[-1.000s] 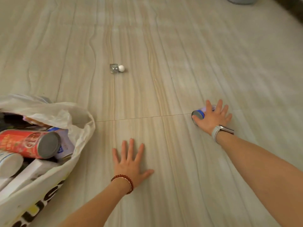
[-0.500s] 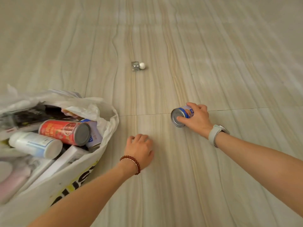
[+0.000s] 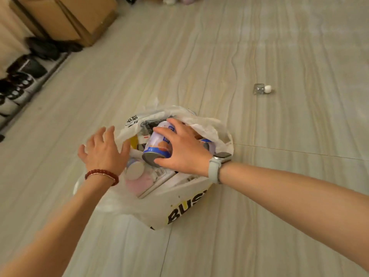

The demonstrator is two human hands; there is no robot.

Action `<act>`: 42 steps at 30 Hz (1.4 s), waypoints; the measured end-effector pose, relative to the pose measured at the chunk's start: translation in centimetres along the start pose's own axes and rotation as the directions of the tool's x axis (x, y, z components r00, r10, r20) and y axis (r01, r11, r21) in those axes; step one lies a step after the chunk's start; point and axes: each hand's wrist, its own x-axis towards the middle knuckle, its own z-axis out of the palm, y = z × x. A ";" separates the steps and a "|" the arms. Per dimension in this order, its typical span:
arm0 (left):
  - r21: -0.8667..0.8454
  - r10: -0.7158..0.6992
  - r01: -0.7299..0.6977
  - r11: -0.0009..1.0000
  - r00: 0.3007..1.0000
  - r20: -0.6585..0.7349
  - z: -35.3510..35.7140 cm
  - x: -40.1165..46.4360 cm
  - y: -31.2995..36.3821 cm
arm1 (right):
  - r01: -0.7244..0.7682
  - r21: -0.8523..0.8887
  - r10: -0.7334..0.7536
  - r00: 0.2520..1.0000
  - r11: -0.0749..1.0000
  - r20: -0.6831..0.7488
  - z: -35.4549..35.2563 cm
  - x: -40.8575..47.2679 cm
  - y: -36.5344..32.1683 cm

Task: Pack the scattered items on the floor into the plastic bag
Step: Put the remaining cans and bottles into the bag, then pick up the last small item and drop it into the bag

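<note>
Right hand (image 3: 185, 151) has fingers wrapped round the can (image 3: 158, 143), held tipped over the mouth of the plastic bag (image 3: 185, 202), w/ left hand (image 3: 104, 149) spread flat at the bag's left rim. I'd hold that rim wide, lay the can flat among the rest. 1 small clear bottle (image 3: 262, 89) lies well right of the bag.

The right hand (image 3: 180, 151) grips a can (image 3: 158, 145) over the open mouth of the plastic bag (image 3: 179, 198), the left hand (image 3: 103, 151) spread flat at the bag's left edge; a small clear bottle (image 3: 262, 88) lies well apart on the floor (image 3: 279, 216)
</note>
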 end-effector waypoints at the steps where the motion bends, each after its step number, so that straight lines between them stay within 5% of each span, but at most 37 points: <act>1: -0.051 -0.087 0.093 0.994 0.991 0.100 -0.3 0.8 -1.3 | 0.034 -0.025 -0.033 0.999 0.999 0.035 1.3 1.1 -1.1; 4: -0.354 -0.152 0.286 0.891 0.920 0.361 -0.6 1.9 -3.8 | 0.093 -0.066 -0.086 0.991 0.993 0.102 4.1 3.5 -2.8; 8: -0.500 -0.145 0.161 0.851 0.987 0.070 -0.8 2.1 -5.2 | 0.161 -0.153 -0.128 0.970 0.975 0.207 5.5 5.0 -2.6; 12: -0.573 -0.207 0.102 0.813 0.971 -0.121 -1.3 2.2 -5.0 | 0.233 -0.277 -0.196 0.968 0.932 0.154 7.1 5.4 -2.3; 18: -0.604 -0.200 0.074 0.793 0.969 -0.144 -1.0 1.9 -3.8 | 0.137 -0.342 -0.112 0.989 0.930 0.091 7.8 6.8 -3.9; 24: -0.514 -0.166 0.070 0.855 0.976 -0.143 -0.2 1.1 -3.1 | 0.315 -0.409 -0.329 0.944 0.856 0.039 4.8 1.2 0.6; 27: -0.350 -0.145 0.118 0.929 0.988 -0.050 -0.1 0.8 -1.6 | 0.204 -0.333 -0.213 0.977 0.921 0.010 2.2 -1.6 2.7; 32: 0.027 -0.158 0.156 0.987 0.979 0.130 -2.0 0.9 2.3 | -0.060 -0.308 0.126 0.972 0.949 0.199 -4.2 -4.9 4.4; 34: 0.021 -0.204 0.207 0.978 0.932 0.300 -4.5 0.1 4.8 | -0.206 -0.331 0.278 0.942 0.921 0.187 -8.3 -6.4 3.7; 36: -0.027 -0.145 0.170 0.985 0.901 0.409 -7.9 -1.3 8.0 | -0.379 -0.288 0.404 0.914 0.880 0.030 -12.7 -8.2 1.9; 42: -0.248 0.147 -0.047 0.968 0.903 0.403 -24.9 -6.8 17.3 | -0.665 -0.034 0.655 0.742 0.746 -0.142 -27.6 -15.2 -8.1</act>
